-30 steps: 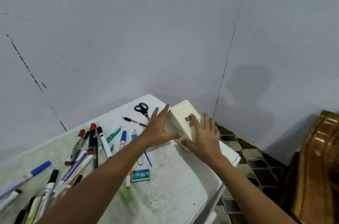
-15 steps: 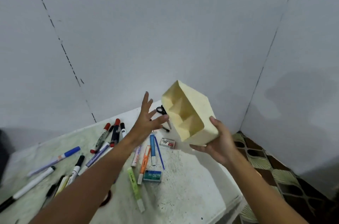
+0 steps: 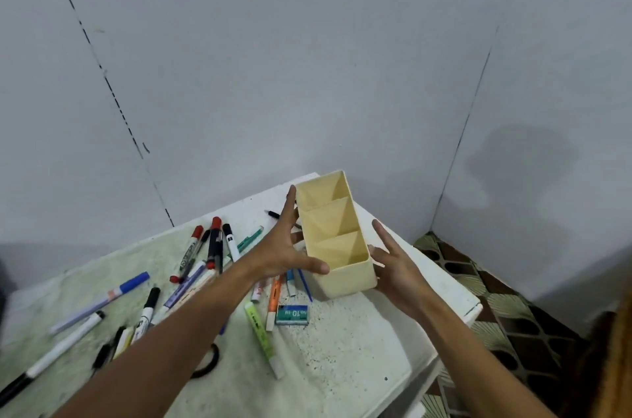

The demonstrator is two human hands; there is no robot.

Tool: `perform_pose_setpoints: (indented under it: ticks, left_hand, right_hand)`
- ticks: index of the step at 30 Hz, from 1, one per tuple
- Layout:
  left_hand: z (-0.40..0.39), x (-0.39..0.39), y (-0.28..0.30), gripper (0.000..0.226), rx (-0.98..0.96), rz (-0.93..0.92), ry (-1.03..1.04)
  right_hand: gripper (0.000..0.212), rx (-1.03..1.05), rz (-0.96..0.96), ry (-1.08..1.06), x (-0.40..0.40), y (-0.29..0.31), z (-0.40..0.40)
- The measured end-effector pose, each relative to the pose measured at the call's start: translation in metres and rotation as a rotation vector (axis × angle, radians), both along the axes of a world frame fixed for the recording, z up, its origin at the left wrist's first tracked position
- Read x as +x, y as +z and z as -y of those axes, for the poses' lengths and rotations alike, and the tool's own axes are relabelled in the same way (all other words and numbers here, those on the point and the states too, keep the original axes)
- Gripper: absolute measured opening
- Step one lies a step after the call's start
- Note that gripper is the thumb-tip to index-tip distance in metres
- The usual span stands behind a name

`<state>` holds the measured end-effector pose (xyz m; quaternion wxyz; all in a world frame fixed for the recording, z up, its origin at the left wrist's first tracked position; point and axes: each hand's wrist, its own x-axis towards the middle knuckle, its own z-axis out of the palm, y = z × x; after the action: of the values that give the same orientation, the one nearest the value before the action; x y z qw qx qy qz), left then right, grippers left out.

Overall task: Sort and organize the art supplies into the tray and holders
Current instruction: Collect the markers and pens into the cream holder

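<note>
Holder (image 3: 337, 248) first: a cream plastic box with three open compartments in a row, sitting right of centre in the frame, upright with its mouth facing up, on or just above the white table (image 3: 359, 349) near the far corner. All three compartments look empty. It appears light and stiff, with thin smooth walls that could slip under a loose grasp, so the long side walls are the sensible place to take it, one hand on each, low enough that it does not tip.

That is how it is bracketed now. The left hand (image 3: 285, 251) lies along the left wall, fingers straight and spread, thumb reaching to the near corner. The right hand (image 3: 393, 263) sits at the right wall near the front, fingers straight and loosely spread; whether the palm presses the wall cannot be told.

Just left of the box, partly under the left forearm, lie an orange marker (image 3: 273, 301), a green highlighter (image 3: 261, 335) and a small green box (image 3: 292, 314). Further toward the middle left are red-capped markers (image 3: 201, 246), a blue-capped marker (image 3: 102, 301) and black-capped markers (image 3: 147, 311). These seem light and rigid, easy to pinch mid-barrel, though round barrels may roll.
</note>
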<state>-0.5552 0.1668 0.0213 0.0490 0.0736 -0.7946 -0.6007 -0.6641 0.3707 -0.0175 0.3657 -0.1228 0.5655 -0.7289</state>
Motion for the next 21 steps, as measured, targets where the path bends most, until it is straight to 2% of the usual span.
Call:
perform_pose_setpoints:
  ticks: [3,7,11,21]
  left_hand:
    - [-0.012,-0.007,-0.004,0.153,-0.124,0.029,-0.068]
    - [-0.027,-0.020,-0.014,0.155,-0.220,0.040,-0.140]
    - [-0.031,-0.033,-0.019,0.152,-0.250,0.046,-0.195]
    - [-0.031,-0.051,-0.017,0.139,-0.255,0.056,-0.226]
  right_hand:
    - [0.038,0.113,-0.170,-0.009,-0.001,-0.004,-0.007]
    - [0.039,0.283,-0.314,-0.043,0.005,-0.003,-0.021]
    - [0.051,0.332,-0.307,-0.092,0.005,-0.003,-0.029]
    - [0.039,0.311,-0.338,-0.203,-0.011,-0.006,-0.027]
